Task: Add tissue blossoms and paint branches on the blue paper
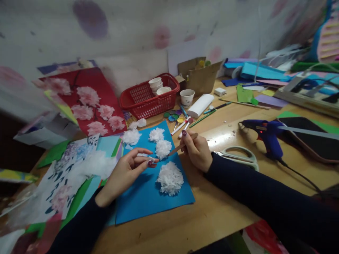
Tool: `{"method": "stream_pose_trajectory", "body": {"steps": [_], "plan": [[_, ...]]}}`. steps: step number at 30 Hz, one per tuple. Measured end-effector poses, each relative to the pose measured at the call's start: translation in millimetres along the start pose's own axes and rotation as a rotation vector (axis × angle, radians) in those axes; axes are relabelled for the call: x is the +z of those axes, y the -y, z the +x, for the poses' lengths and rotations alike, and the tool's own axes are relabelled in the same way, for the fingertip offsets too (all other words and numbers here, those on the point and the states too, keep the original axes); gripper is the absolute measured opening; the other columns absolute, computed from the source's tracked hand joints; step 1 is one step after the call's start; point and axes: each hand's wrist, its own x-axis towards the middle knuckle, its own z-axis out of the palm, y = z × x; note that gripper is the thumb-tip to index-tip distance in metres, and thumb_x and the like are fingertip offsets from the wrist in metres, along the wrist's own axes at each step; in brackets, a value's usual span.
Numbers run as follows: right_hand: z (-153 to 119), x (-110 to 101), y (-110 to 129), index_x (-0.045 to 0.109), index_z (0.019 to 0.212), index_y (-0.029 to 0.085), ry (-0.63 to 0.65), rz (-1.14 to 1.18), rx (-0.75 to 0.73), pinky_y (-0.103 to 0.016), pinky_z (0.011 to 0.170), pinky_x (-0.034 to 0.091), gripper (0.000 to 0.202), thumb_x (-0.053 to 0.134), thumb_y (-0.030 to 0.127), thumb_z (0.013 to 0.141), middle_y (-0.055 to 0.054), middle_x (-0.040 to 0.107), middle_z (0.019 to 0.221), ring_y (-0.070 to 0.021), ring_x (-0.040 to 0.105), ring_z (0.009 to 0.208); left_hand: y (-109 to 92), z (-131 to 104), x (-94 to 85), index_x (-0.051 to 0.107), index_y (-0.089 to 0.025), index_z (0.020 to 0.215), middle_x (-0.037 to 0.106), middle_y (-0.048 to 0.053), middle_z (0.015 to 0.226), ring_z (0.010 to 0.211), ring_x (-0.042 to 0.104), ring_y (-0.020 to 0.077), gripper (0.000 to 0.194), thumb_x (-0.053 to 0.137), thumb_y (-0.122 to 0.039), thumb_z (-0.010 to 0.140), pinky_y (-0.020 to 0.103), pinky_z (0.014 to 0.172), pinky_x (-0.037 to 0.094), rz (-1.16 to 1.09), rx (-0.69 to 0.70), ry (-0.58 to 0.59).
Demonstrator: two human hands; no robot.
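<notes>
Though illegible, cup markings (187,102) beyond right fingers (188,141) around brown stick (176,149).

Plain blue sheet (143,204), white paper flowers (170,178), red latticed basket (156,107), dark-blue glue gun (272,140), pink-and-purple-blotched wall (132,21)

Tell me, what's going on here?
A person is working over a blue sheet bearing four white flowers. The right hand grips a brown stick, its tip close to one flower. The left hand hovers over the sheet; whether it pinches something white is unclear. Scissors and a glue gun lie to the right.
</notes>
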Motion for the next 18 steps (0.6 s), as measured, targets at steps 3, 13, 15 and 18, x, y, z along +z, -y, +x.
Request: {"method": "stream_pose_trajectory", "body": {"steps": [3, 13, 15, 18], "plan": [[1, -1, 0, 0.053, 0.067, 0.020, 0.021, -0.053, -0.023, -0.022, 0.046, 0.040, 0.045, 0.038, 0.051, 0.096, 0.003, 0.051, 0.050, -0.0093, 0.050, 0.043, 2, 8, 9.1, 0.061, -0.018, 0.088, 0.074, 0.005, 0.090, 0.089, 0.068, 0.0193, 0.020, 0.063, -0.037, 0.083, 0.035, 0.084, 0.051, 0.235, 0.055, -0.030], [2, -6, 4, 0.051, 0.067, 0.021, -0.027, -0.091, -0.093, -0.023, 0.049, 0.040, 0.040, 0.037, 0.041, 0.098, 0.003, 0.052, 0.051, -0.0095, 0.051, 0.048, 13, 33, 33.5, 0.067, -0.020, 0.086, 0.067, 0.002, 0.084, 0.075, 0.060, 0.0150, 0.014, 0.056, -0.029, 0.089, 0.029, 0.072, 0.048, 0.761, 0.386, -0.151], [1, -7, 6, 0.051, 0.067, 0.021, -0.032, -0.095, -0.131, -0.023, 0.051, 0.041, 0.038, 0.037, 0.037, 0.098, 0.003, 0.051, 0.052, -0.0096, 0.052, 0.049, 14, 35, 34.1, 0.066, -0.020, 0.086, 0.067, 0.002, 0.083, 0.073, 0.059, 0.0146, 0.013, 0.056, -0.027, 0.089, 0.029, 0.071, 0.048, 0.785, 0.403, -0.153], [-1, -8, 7, 0.050, 0.065, 0.021, 0.016, -0.129, -0.201, -0.024, 0.054, 0.041, 0.037, 0.037, 0.033, 0.098, 0.003, 0.051, 0.053, -0.0095, 0.052, 0.050, 15, 36, 35.1, 0.065, -0.020, 0.086, 0.066, 0.002, 0.082, 0.072, 0.058, 0.0145, 0.012, 0.055, -0.025, 0.089, 0.030, 0.072, 0.049, 0.810, 0.427, -0.166]]}}
